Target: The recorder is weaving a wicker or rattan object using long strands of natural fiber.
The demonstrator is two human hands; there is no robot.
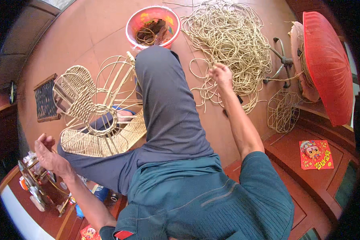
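My right hand (221,75) reaches out over a big tangled heap of pale cane cord (228,40) on the floor, its fingers closed on a strand of it. My left hand (46,154) is stretched out low at the left, fingers loosely curled, holding nothing that I can see, just beside the lower edge of a half-woven cane frame (96,116). That frame leans against my raised leg in grey trousers (164,104); its lower part and one loop are woven, the other loops are bare.
A red plastic bucket (153,25) with dark coils stands beyond my knee. A red slatted chair (328,64) and a bare wire frame (283,111) are at the right. A small dark woven panel (46,100) lies at the left, small clutter (36,184) under my left hand.
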